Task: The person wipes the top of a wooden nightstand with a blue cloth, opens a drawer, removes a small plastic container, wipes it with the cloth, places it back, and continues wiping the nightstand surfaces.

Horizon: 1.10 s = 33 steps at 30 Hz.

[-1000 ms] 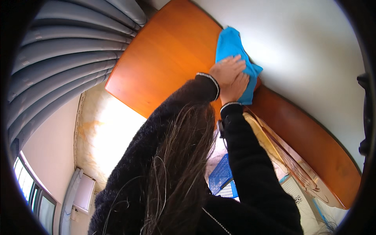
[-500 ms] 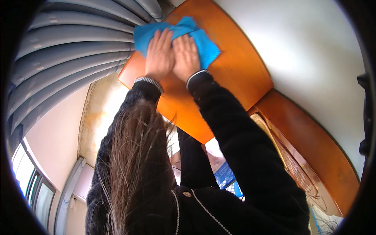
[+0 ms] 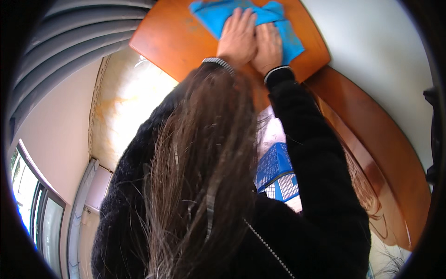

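Note:
A blue cloth (image 3: 291,44) lies crumpled on the glossy orange-brown wooden tabletop (image 3: 169,39). Both hands press down on it from above, side by side and touching. My left hand (image 3: 237,38) is flat with its fingers stretched forward over the cloth's middle. Lying just as flat, my right hand (image 3: 268,49) covers the part to the right of it. The cloth's left corner and its right edge stick out past the hands. Long hair hides most of my left forearm.
Grey curtain folds (image 3: 88,28) hang at the left of the table. A white wall (image 3: 371,46) borders it on the right, above a brown wooden piece of furniture (image 3: 371,116). Below the table stands a blue plastic basket (image 3: 276,162). A window (image 3: 42,204) is at the lower left.
Both hands and the cloth have slid to the right across the tabletop, towards the wall side. More hair now hangs across the view, and the basket shows more.

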Motion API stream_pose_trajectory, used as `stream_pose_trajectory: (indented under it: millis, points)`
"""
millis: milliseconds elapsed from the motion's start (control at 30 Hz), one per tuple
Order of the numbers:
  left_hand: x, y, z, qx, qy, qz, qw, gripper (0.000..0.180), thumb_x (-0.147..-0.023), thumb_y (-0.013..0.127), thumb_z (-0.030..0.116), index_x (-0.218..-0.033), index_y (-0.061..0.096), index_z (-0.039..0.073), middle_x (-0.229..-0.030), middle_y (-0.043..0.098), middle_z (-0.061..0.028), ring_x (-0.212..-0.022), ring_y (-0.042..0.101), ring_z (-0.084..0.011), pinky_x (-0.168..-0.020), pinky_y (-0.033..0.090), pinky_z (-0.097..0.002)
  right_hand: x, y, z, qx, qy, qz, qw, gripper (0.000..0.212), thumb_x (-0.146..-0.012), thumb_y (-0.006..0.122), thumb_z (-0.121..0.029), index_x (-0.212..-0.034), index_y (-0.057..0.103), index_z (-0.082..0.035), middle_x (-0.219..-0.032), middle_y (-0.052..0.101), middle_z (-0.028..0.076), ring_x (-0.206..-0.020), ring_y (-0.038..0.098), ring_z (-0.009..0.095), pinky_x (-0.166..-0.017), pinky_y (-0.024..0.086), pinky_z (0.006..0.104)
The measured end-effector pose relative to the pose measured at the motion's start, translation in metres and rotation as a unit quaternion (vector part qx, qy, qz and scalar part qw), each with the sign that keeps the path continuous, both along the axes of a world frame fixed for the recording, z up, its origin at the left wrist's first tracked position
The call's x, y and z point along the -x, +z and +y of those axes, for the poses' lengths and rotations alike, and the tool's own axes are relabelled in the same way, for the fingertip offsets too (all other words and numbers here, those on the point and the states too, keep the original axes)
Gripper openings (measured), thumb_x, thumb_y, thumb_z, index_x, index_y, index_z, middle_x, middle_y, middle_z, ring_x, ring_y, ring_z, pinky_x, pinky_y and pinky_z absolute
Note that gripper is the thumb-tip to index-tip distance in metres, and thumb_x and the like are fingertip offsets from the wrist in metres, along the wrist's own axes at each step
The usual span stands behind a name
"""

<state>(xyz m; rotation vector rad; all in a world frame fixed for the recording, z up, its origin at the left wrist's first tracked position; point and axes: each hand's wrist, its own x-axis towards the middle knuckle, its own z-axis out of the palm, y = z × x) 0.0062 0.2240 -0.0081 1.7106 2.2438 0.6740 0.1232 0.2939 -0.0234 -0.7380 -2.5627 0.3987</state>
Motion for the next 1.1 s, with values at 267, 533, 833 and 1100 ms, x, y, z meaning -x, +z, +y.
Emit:
stream_pose_trajectory:
  millis: [267, 533, 833, 1100]
  points:
    - [-0.066, 0.005, -0.03, -0.027, -0.156, 0.02, 0.987, 0.056, -0.09, 0.053, 0.021, -0.142, 0.042, 0.003, -0.152, 0.037, -0.0111, -0.142, 0.031, -0.0332, -0.116, 0.025, -0.0447, -0.073, 0.015, -0.065, 0.026, -0.133, -0.129, 0.982, 0.051, -0.09, 0.058, -0.037, -0.118, 0.05, 0.004, -0.115, 0.052, 0.027, -0.112, 0.047, 0.046, -0.102, 0.035, 0.0549]
    - [0.004, 0.021, -0.198, 0.092, -0.214, 0.015, 0.973, 0.055, -0.089, 0.051, 0.02, -0.141, 0.045, 0.005, -0.153, 0.037, -0.0099, -0.144, 0.031, -0.0288, -0.115, 0.028, -0.0426, -0.014, 0.033, -0.242, 0.173, -0.153, -0.074, 0.97, 0.051, -0.093, 0.052, -0.027, -0.128, 0.045, 0.009, -0.129, 0.047, 0.031, -0.122, 0.044, 0.047, -0.111, 0.029, 0.0549]
    - [0.053, 0.0, -0.038, -0.004, -0.122, 0.062, 0.991, 0.057, -0.088, 0.046, 0.021, -0.14, 0.043, -0.003, -0.149, 0.039, -0.0165, -0.142, 0.03, -0.0358, -0.115, 0.024, -0.0456, 0.041, -0.003, -0.066, 0.017, -0.069, -0.024, 0.997, 0.043, -0.092, 0.051, -0.034, -0.113, 0.051, 0.005, -0.118, 0.053, 0.025, -0.121, 0.045, 0.046, -0.109, 0.029, 0.055]
    - [0.037, -0.001, -0.095, -0.078, -0.011, -0.062, 0.995, 0.05, -0.089, 0.053, 0.022, -0.135, 0.051, 0.004, -0.146, 0.044, -0.0151, -0.138, 0.037, -0.0336, -0.113, 0.029, -0.0465, 0.038, 0.011, -0.121, 0.021, -0.059, -0.08, 0.995, 0.05, -0.089, 0.058, -0.034, -0.116, 0.047, 0.007, -0.118, 0.048, 0.029, -0.119, 0.043, 0.05, -0.11, 0.027, 0.057]
